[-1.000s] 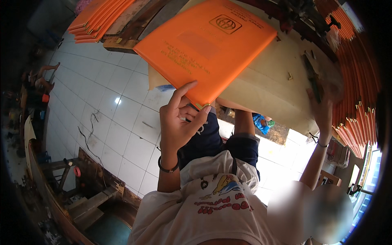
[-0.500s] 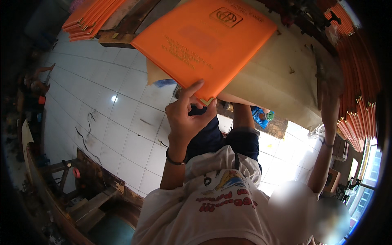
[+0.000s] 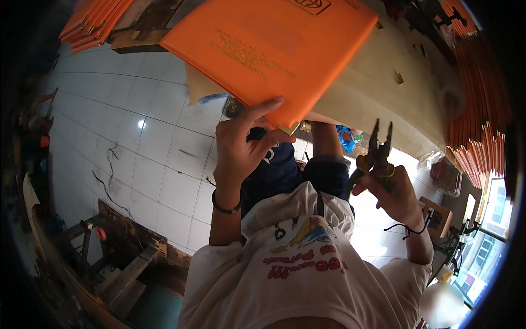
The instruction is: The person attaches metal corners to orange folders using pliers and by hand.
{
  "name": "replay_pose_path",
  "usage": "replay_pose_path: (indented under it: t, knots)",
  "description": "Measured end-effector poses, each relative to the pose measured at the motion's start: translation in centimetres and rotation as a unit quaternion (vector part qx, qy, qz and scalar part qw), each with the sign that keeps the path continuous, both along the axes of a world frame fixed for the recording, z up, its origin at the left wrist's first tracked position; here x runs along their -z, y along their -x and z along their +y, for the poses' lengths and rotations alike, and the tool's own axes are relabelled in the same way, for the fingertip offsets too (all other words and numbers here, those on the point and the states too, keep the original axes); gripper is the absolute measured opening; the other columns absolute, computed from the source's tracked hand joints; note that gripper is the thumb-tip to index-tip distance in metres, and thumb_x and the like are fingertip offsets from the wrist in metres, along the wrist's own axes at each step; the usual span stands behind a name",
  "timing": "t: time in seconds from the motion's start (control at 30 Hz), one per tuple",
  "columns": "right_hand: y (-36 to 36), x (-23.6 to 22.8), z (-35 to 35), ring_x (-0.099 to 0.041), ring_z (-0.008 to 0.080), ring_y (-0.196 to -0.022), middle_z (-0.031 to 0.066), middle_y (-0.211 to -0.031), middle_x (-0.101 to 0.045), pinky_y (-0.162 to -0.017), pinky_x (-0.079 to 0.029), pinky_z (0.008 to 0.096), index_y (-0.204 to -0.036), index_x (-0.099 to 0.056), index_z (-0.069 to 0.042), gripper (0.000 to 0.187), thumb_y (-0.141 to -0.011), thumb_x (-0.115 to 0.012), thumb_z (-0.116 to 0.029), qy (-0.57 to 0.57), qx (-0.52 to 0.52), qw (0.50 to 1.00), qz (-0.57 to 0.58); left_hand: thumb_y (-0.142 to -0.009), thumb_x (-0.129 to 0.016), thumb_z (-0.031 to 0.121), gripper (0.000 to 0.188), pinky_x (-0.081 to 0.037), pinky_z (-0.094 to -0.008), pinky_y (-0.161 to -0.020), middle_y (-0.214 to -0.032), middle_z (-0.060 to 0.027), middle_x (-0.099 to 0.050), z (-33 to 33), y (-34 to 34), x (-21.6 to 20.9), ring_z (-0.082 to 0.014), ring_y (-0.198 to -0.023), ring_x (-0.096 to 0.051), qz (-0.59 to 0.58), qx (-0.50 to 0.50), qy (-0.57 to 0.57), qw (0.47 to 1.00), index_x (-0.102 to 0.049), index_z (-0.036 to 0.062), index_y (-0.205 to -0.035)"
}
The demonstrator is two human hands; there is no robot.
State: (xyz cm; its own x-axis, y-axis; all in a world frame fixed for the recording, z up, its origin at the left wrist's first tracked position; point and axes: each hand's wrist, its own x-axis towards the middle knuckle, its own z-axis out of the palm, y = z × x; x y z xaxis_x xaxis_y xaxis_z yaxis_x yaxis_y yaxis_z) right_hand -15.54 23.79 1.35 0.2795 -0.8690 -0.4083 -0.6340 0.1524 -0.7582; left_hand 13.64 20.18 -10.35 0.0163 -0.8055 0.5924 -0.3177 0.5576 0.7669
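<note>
An orange folder [image 3: 274, 60] with gold print on its cover reaches over the edge of the worktable. My left hand [image 3: 238, 145] pinches its near corner between thumb and fingers, right by a gold metal corner piece [image 3: 289, 129]. To the right, apart from the folder, my right hand [image 3: 395, 194] grips a pair of pliers [image 3: 378, 151]. The pliers' jaws are spread and point away from me, while part of the handles is hidden in my fist.
Brown paper covers the worktable [image 3: 378, 96], and a loose gold corner piece [image 3: 400, 78] lies on it. Orange folders are stacked at the far left [image 3: 96, 24] and along the right side [image 3: 476, 126]. A dark cable [image 3: 112, 156] trails over the tiled floor at left.
My right hand has come back from the table's right side toward my body, now plainly showing the pliers. The folder, still in my left hand, has shifted slightly left in the picture.
</note>
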Motion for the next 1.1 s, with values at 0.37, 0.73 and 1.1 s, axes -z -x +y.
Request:
replay_pose_path:
  t: [0.37, 0.73, 1.1]
  knots:
    - [-1.9, 2.5, -0.3, -0.062, 0.0128, -0.081, 0.0068, -0.088, -0.069, -0.074, -0.05, 0.0316, -0.126, -0.062, -0.001, 0.034, -0.096, -0.069, -0.017, -0.08, -0.105, 0.977, -0.166, -0.074, -0.086, 0.033, 0.061, -0.027, -0.0191, -0.048, -0.097, -0.001, -0.079, -0.2, 0.1, 0.7, -0.0007, -0.065, -0.061, 0.004, -0.013, 0.027, 1.0, -0.065, 0.0072, -0.125]
    - [-4.3, 0.7, -1.7, -0.067, 0.0296, -0.082, 0.0172, -0.09, -0.067, -0.074, -0.051, 0.0392, -0.106, -0.067, 0.001, 0.022, -0.096, -0.069, -0.019, -0.05, -0.143, 0.985, -0.079, -0.074, -0.086, 0.013, 0.053, -0.054, -0.0233, -0.068, -0.086, -0.0048, -0.078, -0.3, -0.3, -0.4, -0.0157, -0.081, -0.077, 0.019, 0.029, -0.013, 0.999, -0.065, 0.0037, -0.123]
    - [-5.3, -1.1, -2.4, -0.065, 0.03, -0.071, 0.0174, -0.079, -0.065, -0.065, -0.049, 0.0405, -0.094, -0.066, 0.002, 0.029, -0.095, -0.071, -0.026, -0.066, -0.16, 0.985, 0.022, -0.063, -0.09, 0.02, 0.06, -0.053, -0.0237, -0.063, -0.086, -0.0054, -0.077, -1.0, -0.4, 0.5, -0.0135, -0.067, -0.072, 0.045, 0.038, 0.003, 0.998, -0.07, 0.0059, -0.118]
